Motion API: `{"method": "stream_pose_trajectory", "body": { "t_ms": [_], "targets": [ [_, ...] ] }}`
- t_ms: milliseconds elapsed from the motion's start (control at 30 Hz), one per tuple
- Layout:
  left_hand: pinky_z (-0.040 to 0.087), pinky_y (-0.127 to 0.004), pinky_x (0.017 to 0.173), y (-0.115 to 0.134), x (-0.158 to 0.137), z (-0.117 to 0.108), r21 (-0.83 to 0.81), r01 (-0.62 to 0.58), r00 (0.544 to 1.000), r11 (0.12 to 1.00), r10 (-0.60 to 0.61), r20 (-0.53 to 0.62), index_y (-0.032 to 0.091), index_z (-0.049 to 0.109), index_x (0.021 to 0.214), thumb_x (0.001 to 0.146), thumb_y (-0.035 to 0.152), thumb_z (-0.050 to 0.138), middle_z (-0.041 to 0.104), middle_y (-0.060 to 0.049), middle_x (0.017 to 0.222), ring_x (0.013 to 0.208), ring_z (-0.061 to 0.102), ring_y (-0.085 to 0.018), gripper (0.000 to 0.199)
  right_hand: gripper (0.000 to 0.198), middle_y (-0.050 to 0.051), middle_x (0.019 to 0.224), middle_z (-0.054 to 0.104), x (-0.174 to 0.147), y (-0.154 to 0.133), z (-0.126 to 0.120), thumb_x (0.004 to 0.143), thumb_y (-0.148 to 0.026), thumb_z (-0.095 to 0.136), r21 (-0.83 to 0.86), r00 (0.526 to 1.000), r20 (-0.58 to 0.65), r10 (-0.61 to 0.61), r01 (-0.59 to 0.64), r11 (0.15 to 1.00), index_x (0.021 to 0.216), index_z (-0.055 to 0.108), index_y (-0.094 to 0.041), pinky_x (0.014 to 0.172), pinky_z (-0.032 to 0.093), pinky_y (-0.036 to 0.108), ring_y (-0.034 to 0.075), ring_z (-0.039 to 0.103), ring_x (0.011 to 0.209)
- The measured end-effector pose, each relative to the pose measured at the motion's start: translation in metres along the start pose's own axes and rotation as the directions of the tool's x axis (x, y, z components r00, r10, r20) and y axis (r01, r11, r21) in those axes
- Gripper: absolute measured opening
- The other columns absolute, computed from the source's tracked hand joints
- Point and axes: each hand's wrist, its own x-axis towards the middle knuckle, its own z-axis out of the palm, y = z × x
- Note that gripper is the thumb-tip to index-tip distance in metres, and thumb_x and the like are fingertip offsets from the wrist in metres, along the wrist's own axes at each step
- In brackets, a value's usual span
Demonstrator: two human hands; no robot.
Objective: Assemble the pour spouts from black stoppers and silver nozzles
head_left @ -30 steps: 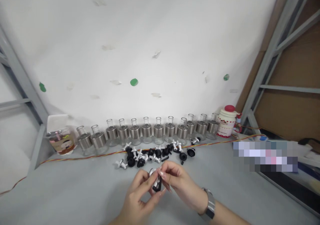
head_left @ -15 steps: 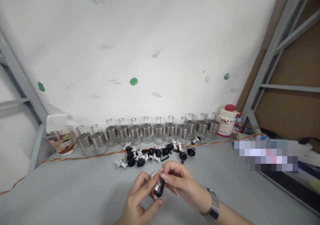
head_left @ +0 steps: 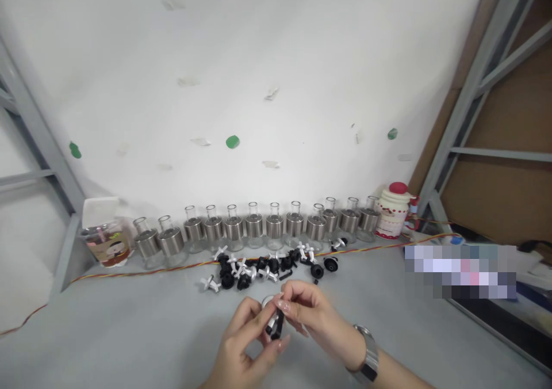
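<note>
My left hand [head_left: 245,340] has its fingers wrapped round a small silver pourer spout [head_left: 271,322] with a dark end. Pinched between thumb and forefinger of my right hand [head_left: 308,313], a narrow black piece [head_left: 277,328] lies along the spout's right side. Fingertips of both hands meet at the top and hide part of the two pieces. Whether the black piece is fixed to the spout I cannot tell. Beyond the hands lies a loose pile of silver spouts [head_left: 211,283] and black stopper parts [head_left: 226,279].
A row of glass bottles [head_left: 275,227] with metal collars stands along the white wall. A red-and-yellow wire [head_left: 172,269] crosses the grey table [head_left: 129,331] before them. At the left stands a packaged cup [head_left: 110,248], at the right a cream jar [head_left: 391,213] with a red knob.
Both hands stay almost in place. The black piece's lower end now stands slightly further from the silver spout. The whole view has shifted a little.
</note>
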Motion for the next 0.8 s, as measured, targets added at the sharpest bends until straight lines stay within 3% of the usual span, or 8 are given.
{"method": "stream_pose_trajectory", "body": {
  "t_ms": [300, 800],
  "targets": [
    [0.05, -0.022, 0.056, -0.007, -0.001, 0.003, 0.047, -0.001, 1.0, 0.999, 0.0, 0.006, 0.031, 0.038, 0.129, 0.08, 0.02, 0.055, 0.041, 0.001, 0.08, 0.06, 0.052, -0.009, 0.052, 0.034, -0.005, 0.057, 0.045, 0.002, 0.003, 0.002, 0.069, -0.043, 0.065, -0.027, 0.999, -0.046, -0.013, 0.012, 1.0, 0.061, 0.047, -0.016, 0.041, 0.021, 0.019, 0.004, 0.032, 0.044],
    [0.05, -0.022, 0.056, -0.009, -0.002, 0.0, 0.087, 0.035, 0.999, 0.996, -0.036, 0.006, 0.025, 0.044, 0.125, 0.083, 0.014, 0.046, 0.043, 0.0, 0.076, 0.066, 0.051, -0.011, 0.044, 0.034, -0.006, 0.056, 0.045, 0.004, 0.014, 0.008, 0.073, -0.046, 0.062, 0.025, 0.996, -0.083, -0.042, 0.044, 0.999, 0.064, 0.045, -0.017, 0.045, 0.025, 0.02, 0.005, 0.033, 0.045]
  ]
}}
